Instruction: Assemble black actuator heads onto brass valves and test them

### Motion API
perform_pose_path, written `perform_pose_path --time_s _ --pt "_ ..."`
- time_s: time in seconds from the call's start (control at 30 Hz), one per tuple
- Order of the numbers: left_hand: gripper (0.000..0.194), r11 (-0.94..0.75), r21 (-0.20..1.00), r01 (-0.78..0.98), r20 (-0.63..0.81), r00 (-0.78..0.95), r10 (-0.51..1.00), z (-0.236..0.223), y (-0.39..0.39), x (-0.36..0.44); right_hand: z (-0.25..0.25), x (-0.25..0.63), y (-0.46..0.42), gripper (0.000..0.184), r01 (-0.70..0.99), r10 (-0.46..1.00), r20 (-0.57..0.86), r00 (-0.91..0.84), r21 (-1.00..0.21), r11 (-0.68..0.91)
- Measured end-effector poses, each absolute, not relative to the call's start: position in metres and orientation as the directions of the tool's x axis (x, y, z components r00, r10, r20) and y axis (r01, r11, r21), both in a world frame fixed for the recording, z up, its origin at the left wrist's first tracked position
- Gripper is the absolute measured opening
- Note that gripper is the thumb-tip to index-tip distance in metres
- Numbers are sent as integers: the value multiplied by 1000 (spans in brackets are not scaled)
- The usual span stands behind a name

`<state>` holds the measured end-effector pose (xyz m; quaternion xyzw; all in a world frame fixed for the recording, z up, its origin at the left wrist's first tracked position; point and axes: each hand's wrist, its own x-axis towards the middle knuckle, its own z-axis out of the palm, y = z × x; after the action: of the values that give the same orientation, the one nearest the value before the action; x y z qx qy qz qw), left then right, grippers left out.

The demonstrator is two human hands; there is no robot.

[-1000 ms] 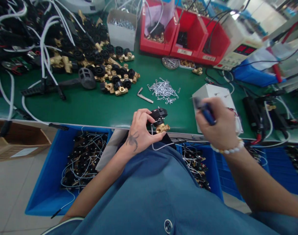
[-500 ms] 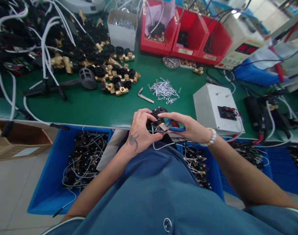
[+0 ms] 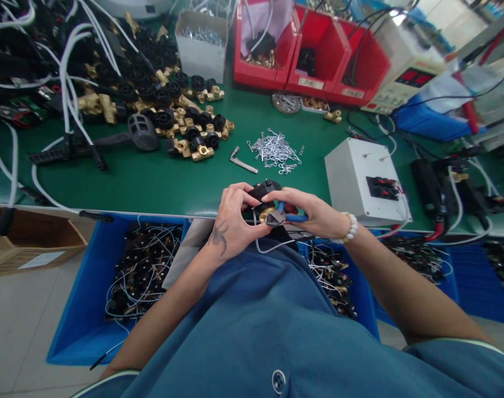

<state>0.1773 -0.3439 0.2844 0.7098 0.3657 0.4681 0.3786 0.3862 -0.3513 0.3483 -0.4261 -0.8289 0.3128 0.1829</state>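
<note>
A black-and-brass valve assembly is held at the tabletop's near edge, its left side gripped by the left hand. Blue-handled pliers are grasped in the right hand, their head placed against the brass part. From the assembly, a pile of metal clips is seen at about 12 o'clock, with a bent metal piece lying just beside it at 11 o'clock. A grey box is set at 2 o'clock, and brass fittings are heaped at 10 to 11 o'clock.
</note>
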Motion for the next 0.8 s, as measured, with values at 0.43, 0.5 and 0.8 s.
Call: perform_pose_path --time_s 0.43,0.5,0.8 --pt "38 -456 862 222 394 273 878 286 -348 179 368 401 -380 18 941 971 209 -118 -287 176" --pt "38 -457 861 222 395 275 877 286 -348 179 369 400 -383 16 932 961 252 -112 -309 190" --pt "40 -489 845 218 434 256 864 283 -348 182 371 397 -386 17 936 967 204 -149 -287 205"
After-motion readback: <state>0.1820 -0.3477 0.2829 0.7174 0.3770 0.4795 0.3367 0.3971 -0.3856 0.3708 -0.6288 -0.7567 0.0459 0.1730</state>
